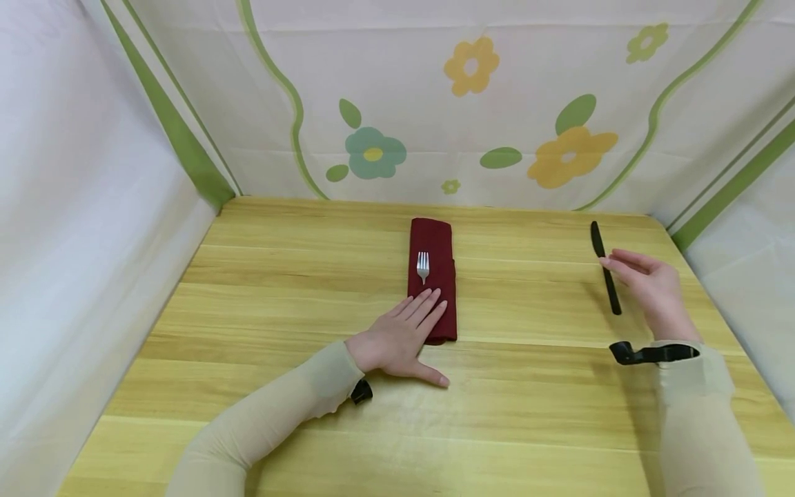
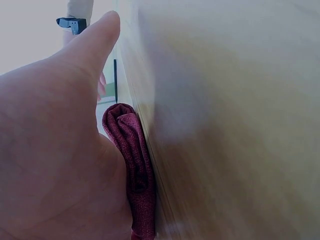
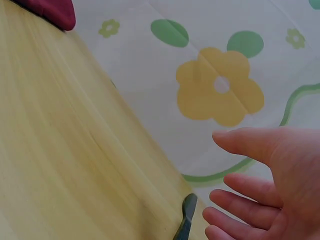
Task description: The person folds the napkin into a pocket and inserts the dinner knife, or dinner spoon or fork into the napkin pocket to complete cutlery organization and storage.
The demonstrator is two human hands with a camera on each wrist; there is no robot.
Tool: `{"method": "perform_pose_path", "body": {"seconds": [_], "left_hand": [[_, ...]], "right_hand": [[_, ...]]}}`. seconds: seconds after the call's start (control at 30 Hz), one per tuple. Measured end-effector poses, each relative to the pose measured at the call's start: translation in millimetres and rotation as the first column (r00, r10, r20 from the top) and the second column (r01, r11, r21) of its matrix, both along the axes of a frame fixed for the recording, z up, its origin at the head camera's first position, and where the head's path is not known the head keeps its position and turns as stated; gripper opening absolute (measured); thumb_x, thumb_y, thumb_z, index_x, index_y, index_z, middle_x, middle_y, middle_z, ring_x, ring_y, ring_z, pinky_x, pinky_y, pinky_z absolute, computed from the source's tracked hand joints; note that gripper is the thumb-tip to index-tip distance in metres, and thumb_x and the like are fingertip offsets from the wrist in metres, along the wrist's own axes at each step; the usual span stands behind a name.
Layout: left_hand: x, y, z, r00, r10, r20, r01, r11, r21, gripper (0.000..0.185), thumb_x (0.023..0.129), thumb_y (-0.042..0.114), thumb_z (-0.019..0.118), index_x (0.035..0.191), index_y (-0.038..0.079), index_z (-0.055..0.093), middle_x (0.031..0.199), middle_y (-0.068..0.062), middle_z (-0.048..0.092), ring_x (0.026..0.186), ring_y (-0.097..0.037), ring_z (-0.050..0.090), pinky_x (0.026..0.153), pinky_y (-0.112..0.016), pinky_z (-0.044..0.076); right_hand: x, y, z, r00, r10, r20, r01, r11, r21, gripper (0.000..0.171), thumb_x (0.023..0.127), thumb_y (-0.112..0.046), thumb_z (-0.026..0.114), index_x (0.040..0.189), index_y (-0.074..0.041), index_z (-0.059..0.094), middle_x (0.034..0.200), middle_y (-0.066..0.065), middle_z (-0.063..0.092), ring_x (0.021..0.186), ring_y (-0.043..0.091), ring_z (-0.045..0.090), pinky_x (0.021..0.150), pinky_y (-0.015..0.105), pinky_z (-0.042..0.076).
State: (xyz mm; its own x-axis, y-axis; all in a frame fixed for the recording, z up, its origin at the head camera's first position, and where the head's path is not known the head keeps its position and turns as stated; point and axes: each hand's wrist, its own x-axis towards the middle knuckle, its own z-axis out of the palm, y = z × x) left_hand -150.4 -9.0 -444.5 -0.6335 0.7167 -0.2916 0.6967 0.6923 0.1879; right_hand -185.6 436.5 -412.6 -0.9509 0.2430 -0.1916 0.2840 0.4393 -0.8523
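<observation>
A dark red folded napkin [image 1: 439, 241] lies lengthwise near the middle of the wooden table. My left hand [image 1: 397, 342] rests across its near end, palm down, fingers straight and thumb spread out over the wood. Just beyond those fingertips the silver tines of a fork [image 1: 423, 264] show on the cloth; its lower part is hidden. From the side, the left wrist view shows the layered roll of the napkin [image 2: 131, 145] beside the palm. At the right, a black knife [image 1: 611, 293] lies by my right hand [image 1: 655, 290]. In the right wrist view, that hand's thumb and fingers are apart, clear of the knife [image 3: 187, 212].
Pale wood planks of the table [image 1: 298, 276] surround the napkin. A white curtain [image 1: 422, 83] with printed flowers stands along the back edge, and more white cloth [image 1: 93, 207] hangs at the sides. Black straps [image 1: 658, 354] with small cameras sit on the wrists.
</observation>
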Motion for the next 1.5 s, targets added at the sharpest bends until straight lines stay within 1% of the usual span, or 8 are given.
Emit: {"method": "perform_pose_path", "body": {"seconds": [0.3,0.4,0.53,0.73,0.97,1.1,1.3,1.5], "left_hand": [[0.5,0.4,0.5,1.000,0.001,-0.001,-0.001,1.000,0.004,0.127,0.079,0.092,0.046,0.162,0.013,-0.007,0.167,-0.006,-0.018,0.151,-0.020,-0.018,0.121,-0.036,-0.005],[0.4,0.6,0.4,1.000,0.000,-0.001,0.000,1.000,0.004,0.126,0.079,0.091,0.047,0.162,0.013,-0.007,0.167,-0.006,-0.018,0.151,-0.020,-0.018,0.121,-0.036,-0.005],[0.5,0.7,1.1,1.000,-0.001,-0.002,0.001,1.000,0.006,0.127,0.079,0.091,0.047,0.162,0.013,-0.008,0.167,-0.006,-0.019,0.151,-0.020,-0.018,0.121,-0.036,-0.005],[0.2,0.3,0.7,1.000,-0.002,-0.003,0.002,1.000,0.006,0.127,0.079,0.091,0.047,0.162,0.013,-0.007,0.167,-0.006,-0.018,0.151,-0.020,-0.018,0.121,-0.036,-0.005],[0.6,0.6,0.5,1.000,-0.003,-0.004,0.003,1.000,0.002,0.127,0.079,0.092,0.046,0.162,0.013,-0.008,0.167,-0.006,-0.019,0.151,-0.020,-0.018,0.121,-0.036,-0.005],[1.3,1.0,1.0,1.000,-0.002,-0.003,0.002,1.000,0.001,0.127,0.078,0.092,0.046,0.162,0.014,-0.008,0.167,-0.005,-0.019,0.151,-0.020,-0.018,0.121,-0.036,-0.005],[0.9,1.9,0.3,1.000,0.000,-0.002,0.000,1.000,-0.006,0.127,0.078,0.093,0.045,0.162,0.014,-0.009,0.167,-0.005,-0.020,0.151,-0.019,-0.019,0.120,-0.036,-0.005],[0.3,1.7,-1.0,1.000,0.000,-0.004,0.000,1.000,-0.007,0.127,0.078,0.093,0.045,0.162,0.014,-0.010,0.167,-0.005,-0.020,0.151,-0.019,-0.019,0.121,-0.036,-0.006]], "right_hand": [[-4.2,14.1,-12.2,0.999,-0.037,0.014,0.038,0.995,-0.098,0.080,0.093,-0.040,0.075,0.154,-0.001,0.042,0.107,-0.026,0.058,0.095,-0.005,0.062,0.080,0.009,0.048],[-5.8,16.4,-15.8,0.998,-0.055,0.039,0.061,0.984,-0.167,0.085,0.091,-0.038,0.078,0.155,0.001,0.038,0.111,-0.020,0.058,0.093,-0.006,0.063,0.080,0.010,0.049],[-8.4,17.9,-19.3,0.996,-0.072,0.060,0.081,0.980,-0.182,0.087,0.089,-0.038,0.079,0.155,0.001,0.038,0.124,-0.008,0.055,0.091,-0.008,0.063,0.080,0.011,0.050],[-12.7,16.7,-23.0,0.996,-0.059,0.067,0.064,0.996,-0.064,0.081,0.091,-0.043,0.077,0.153,-0.003,0.045,0.136,-0.001,0.054,0.090,-0.007,0.063,0.078,0.012,0.051],[-16.1,11.9,-24.2,0.998,-0.024,0.059,0.016,0.991,0.136,0.071,0.092,-0.044,0.075,0.146,-0.002,0.055,0.108,-0.014,0.061,0.082,-0.007,0.062,0.069,0.014,0.052],[-16.7,9.0,-23.8,0.998,-0.005,0.062,-0.011,0.967,0.256,0.061,0.093,-0.042,0.074,0.138,-0.001,0.063,0.108,-0.004,0.066,0.078,-0.005,0.062,0.066,0.015,0.051],[-18.1,7.3,-23.8,0.997,0.014,0.071,-0.035,0.952,0.305,0.053,0.096,-0.038,0.072,0.132,0.000,0.067,0.122,0.019,0.067,0.077,-0.001,0.065,0.065,0.017,0.050],[-19.6,8.7,-24.2,0.996,0.020,0.089,-0.045,0.955,0.293,0.054,0.095,-0.039,0.072,0.132,0.001,0.067,0.112,0.012,0.071,0.077,0.001,0.066,0.064,0.018,0.051]]}}
